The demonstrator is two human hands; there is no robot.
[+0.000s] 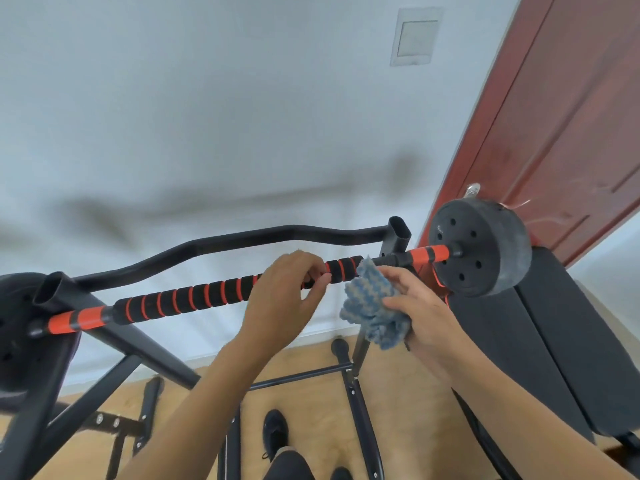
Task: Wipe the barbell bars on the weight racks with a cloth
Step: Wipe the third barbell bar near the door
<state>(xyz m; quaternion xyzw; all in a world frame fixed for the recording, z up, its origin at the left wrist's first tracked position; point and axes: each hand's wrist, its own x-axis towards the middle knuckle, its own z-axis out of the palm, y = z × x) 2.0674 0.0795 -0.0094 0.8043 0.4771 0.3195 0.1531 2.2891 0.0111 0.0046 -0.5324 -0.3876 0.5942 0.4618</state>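
Barbell bar (194, 297), black foam ringed orange, lies across the rack (398, 237). Left hand (287, 296) curls round its middle; right hand (427, 317) clutches the blue cloth (372, 306) just below the bar.

Soft, even daylight; a blurred shadow smears the wall (214, 140) above the barbell (194, 296); wide-angle bending at the edges.

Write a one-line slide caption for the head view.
Left hand holds the racked barbell bar while the right hand holds a blue cloth close beside it.
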